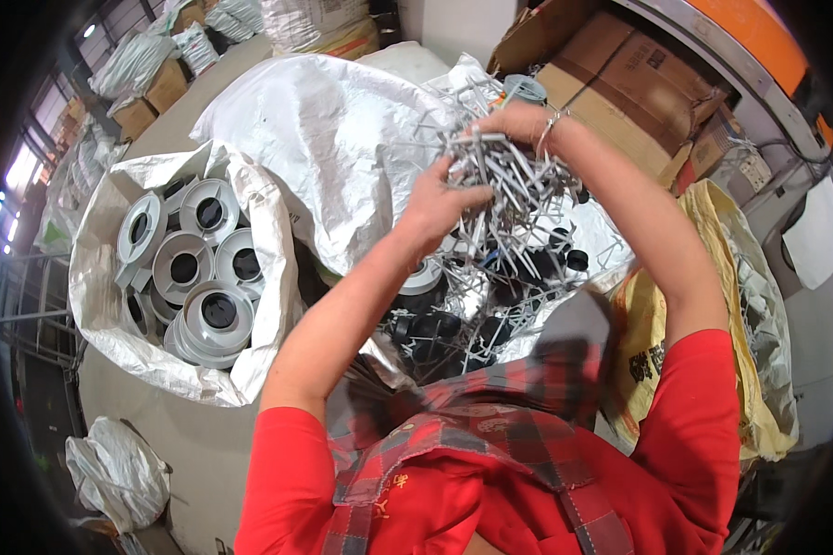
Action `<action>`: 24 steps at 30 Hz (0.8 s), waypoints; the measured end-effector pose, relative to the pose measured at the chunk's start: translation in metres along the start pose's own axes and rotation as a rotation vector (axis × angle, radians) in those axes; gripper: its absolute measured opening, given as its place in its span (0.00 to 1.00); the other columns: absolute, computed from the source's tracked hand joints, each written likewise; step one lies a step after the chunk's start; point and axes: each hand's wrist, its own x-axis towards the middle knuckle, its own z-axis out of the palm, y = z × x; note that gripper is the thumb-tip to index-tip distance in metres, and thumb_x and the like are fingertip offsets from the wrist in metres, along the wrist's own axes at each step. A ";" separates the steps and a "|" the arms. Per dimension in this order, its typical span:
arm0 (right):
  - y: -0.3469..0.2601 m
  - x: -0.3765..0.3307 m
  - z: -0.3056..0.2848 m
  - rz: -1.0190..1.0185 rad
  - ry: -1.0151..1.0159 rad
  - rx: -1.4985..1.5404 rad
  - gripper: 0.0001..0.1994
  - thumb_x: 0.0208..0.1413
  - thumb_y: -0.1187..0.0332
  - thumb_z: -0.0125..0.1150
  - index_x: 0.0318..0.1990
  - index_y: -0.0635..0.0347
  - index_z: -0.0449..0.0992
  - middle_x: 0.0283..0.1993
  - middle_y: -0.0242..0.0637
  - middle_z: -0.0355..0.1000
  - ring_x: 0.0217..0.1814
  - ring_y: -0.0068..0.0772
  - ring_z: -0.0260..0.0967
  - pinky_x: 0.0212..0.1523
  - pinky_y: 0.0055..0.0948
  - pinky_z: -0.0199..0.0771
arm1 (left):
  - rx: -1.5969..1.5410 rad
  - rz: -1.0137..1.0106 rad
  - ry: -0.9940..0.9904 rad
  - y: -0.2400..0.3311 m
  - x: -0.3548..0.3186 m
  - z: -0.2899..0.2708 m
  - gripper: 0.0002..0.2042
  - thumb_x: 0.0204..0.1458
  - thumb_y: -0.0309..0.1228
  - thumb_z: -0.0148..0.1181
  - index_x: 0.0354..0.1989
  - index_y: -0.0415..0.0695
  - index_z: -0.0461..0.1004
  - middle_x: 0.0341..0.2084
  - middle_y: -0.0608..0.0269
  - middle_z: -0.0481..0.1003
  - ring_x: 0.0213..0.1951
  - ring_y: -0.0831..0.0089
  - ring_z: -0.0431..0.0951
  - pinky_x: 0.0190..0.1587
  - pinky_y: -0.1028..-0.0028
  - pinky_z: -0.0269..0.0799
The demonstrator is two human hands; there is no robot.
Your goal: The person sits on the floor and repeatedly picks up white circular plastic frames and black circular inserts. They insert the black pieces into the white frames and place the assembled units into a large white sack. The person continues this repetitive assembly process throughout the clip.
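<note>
My left hand [438, 202] and my right hand [518, 120] both grip a tangled bundle of thin grey plastic sprue pieces [504, 180], lifted above an open white woven sack [583, 231]. Inside that sack lie more grey stems mixed with black round parts [435, 326]. A bracelet circles my right wrist. My red sleeves and a red checked apron fill the lower part of the view.
To the left, an open white sack [102, 305] holds several grey round spool-like parts [215, 314]. A closed white sack [333, 120] lies behind it. Cardboard boxes [620, 92] stand at the upper right, a yellow sack [759, 370] at the right, a small white bag [116, 472] on the floor.
</note>
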 end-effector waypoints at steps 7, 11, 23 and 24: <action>-0.061 -0.066 -0.044 -0.178 0.052 -0.057 0.14 0.47 0.58 0.65 0.36 0.57 0.80 0.27 0.32 0.76 0.24 0.24 0.73 0.26 0.26 0.76 | 0.100 0.112 -0.034 0.076 0.017 0.048 0.19 0.45 0.19 0.63 0.48 0.36 0.71 0.32 0.61 0.77 0.29 0.75 0.76 0.32 0.77 0.72; -0.073 -0.130 -0.129 -0.118 0.252 -0.028 0.19 0.50 0.51 0.60 0.37 0.57 0.79 0.30 0.35 0.77 0.23 0.27 0.73 0.25 0.29 0.76 | 0.004 0.281 -0.228 0.113 0.028 0.114 0.18 0.44 0.24 0.63 0.47 0.38 0.71 0.33 0.60 0.77 0.34 0.74 0.76 0.40 0.74 0.70; 0.065 -0.439 -0.184 0.912 0.674 -0.829 0.36 0.39 0.44 0.70 0.49 0.65 0.73 0.38 0.47 0.74 0.29 0.38 0.74 0.23 0.34 0.77 | 0.242 0.194 -0.908 0.083 0.015 0.221 0.37 0.46 0.37 0.66 0.60 0.27 0.57 0.52 0.47 0.70 0.53 0.66 0.70 0.56 0.71 0.64; 0.069 -0.447 -0.193 0.837 0.781 -0.846 0.35 0.41 0.47 0.69 0.53 0.63 0.70 0.37 0.44 0.73 0.26 0.35 0.73 0.22 0.33 0.78 | 0.262 0.171 -0.818 0.078 0.023 0.206 0.35 0.47 0.36 0.65 0.59 0.28 0.58 0.50 0.48 0.71 0.51 0.68 0.72 0.55 0.72 0.65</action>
